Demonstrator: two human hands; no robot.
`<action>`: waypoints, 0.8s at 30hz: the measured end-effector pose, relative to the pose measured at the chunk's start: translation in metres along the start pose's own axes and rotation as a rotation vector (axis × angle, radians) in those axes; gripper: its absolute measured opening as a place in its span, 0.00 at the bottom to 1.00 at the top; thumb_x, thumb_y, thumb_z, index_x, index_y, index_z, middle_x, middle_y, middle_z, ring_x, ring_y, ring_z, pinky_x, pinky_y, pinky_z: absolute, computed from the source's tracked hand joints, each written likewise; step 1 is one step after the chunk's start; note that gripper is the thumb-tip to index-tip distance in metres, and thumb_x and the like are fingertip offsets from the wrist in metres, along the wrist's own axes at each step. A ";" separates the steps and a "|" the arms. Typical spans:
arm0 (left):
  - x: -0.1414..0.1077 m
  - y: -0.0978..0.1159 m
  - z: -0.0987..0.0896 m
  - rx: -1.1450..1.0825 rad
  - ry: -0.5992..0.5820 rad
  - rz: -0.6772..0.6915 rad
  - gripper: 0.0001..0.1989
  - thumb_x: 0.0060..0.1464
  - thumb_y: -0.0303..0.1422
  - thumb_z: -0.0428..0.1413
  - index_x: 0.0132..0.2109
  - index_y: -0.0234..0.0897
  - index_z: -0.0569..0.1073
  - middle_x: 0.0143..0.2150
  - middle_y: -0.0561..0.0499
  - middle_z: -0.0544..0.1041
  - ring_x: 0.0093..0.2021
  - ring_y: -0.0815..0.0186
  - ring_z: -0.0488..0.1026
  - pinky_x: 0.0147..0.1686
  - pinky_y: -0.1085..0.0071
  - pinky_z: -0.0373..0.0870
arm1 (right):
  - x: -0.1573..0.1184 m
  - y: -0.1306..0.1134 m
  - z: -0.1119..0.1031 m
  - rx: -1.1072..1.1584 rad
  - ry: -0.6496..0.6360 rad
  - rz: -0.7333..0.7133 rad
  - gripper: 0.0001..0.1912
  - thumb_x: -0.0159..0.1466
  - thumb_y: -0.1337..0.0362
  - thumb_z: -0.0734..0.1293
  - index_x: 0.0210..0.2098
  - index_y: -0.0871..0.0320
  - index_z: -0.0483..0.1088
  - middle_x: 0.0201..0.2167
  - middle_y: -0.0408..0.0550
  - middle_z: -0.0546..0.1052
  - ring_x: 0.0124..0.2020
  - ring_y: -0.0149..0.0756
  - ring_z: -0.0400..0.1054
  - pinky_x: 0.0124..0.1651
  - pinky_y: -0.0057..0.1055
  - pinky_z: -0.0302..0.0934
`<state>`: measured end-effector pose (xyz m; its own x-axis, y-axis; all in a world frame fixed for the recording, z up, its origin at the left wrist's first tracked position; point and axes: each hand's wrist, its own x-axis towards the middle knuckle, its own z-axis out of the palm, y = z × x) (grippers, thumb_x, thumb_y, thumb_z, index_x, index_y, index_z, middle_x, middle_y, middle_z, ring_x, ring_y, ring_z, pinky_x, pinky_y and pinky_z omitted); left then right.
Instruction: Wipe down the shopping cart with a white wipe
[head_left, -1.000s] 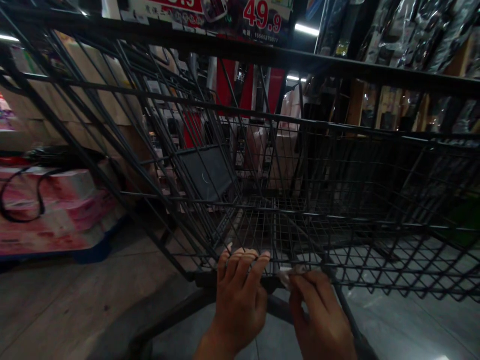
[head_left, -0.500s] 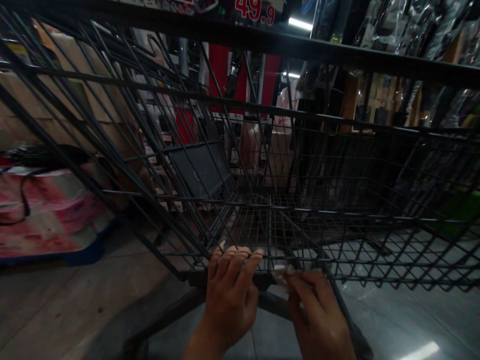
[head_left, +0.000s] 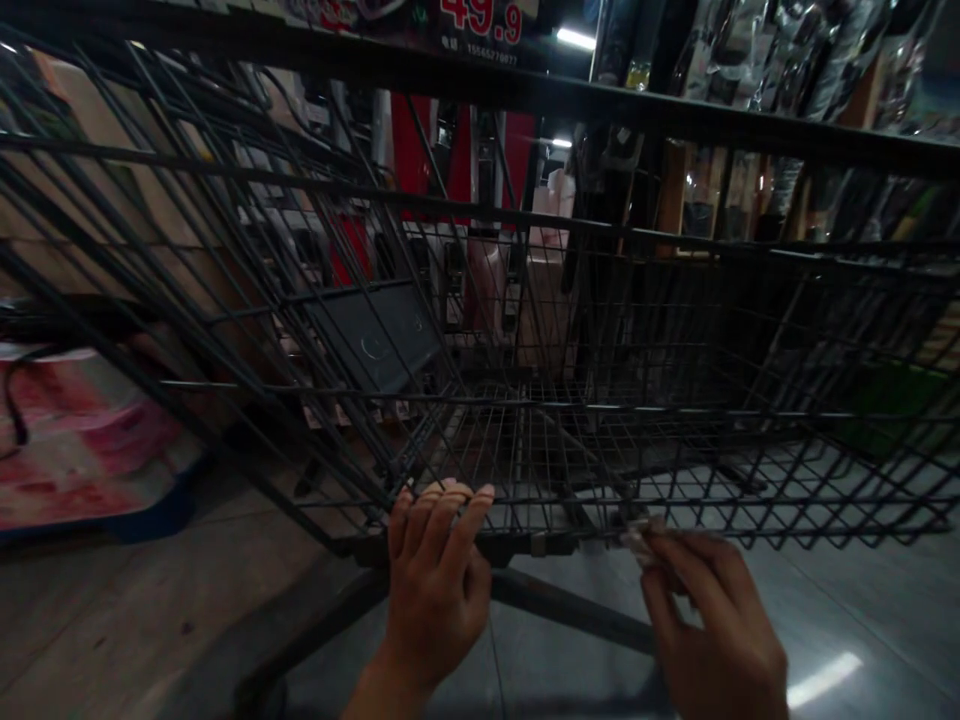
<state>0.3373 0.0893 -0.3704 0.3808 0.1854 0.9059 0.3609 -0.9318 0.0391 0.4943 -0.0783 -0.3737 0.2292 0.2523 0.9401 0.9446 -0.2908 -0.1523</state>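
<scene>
A dark wire shopping cart [head_left: 517, 408] fills most of the view, seen from its side. My left hand [head_left: 439, 570] is closed over the lower edge of the basket, with its fingertips hooked on the wire. To the right, my right hand [head_left: 712, 610] pinches a small crumpled pale wipe [head_left: 646, 535] between thumb and fingers. The wipe is at the bottom rail of the basket; whether it is cloth or paper I cannot tell. Below my left hand, the cart's dark leg frame [head_left: 570, 610] slopes away to both sides.
A grey plastic flap [head_left: 379, 335] sits inside the cart. Pink and white packs [head_left: 90, 435] are stacked on a blue pallet [head_left: 154, 515] at the left. Behind the cart stand shelves of packaged goods and a price sign [head_left: 480, 25]. Light reflects off the tiled floor [head_left: 862, 610].
My right hand has slid right along the bottom rail with the wipe. My left hand keeps its hold on the cart. The view has shifted slightly.
</scene>
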 end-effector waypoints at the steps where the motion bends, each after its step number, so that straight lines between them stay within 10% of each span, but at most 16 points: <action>1: -0.002 0.001 0.001 0.010 0.005 0.000 0.23 0.53 0.21 0.50 0.55 0.39 0.68 0.46 0.47 0.75 0.54 0.60 0.68 0.63 0.55 0.53 | 0.001 0.005 -0.004 -0.008 0.007 0.007 0.06 0.63 0.70 0.63 0.39 0.59 0.71 0.35 0.49 0.73 0.35 0.33 0.70 0.36 0.31 0.69; 8: -0.027 0.025 0.005 0.019 0.032 -0.063 0.36 0.52 0.18 0.53 0.67 0.36 0.53 0.62 0.38 0.60 0.68 0.53 0.51 0.64 0.53 0.51 | 0.011 0.018 -0.029 -0.105 0.127 0.200 0.08 0.63 0.62 0.66 0.39 0.61 0.71 0.33 0.49 0.74 0.31 0.33 0.68 0.33 0.31 0.65; 24: -0.038 0.056 0.022 0.099 -0.118 0.097 0.27 0.51 0.20 0.48 0.59 0.26 0.63 0.55 0.37 0.70 0.59 0.54 0.63 0.56 0.58 0.58 | -0.006 0.017 -0.009 0.063 0.016 0.123 0.06 0.62 0.71 0.64 0.39 0.61 0.71 0.34 0.49 0.73 0.34 0.31 0.71 0.34 0.27 0.70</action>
<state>0.3615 0.0364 -0.4122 0.5132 0.1365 0.8474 0.3973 -0.9129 -0.0935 0.5066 -0.0931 -0.3792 0.3412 0.2032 0.9178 0.9225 -0.2600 -0.2854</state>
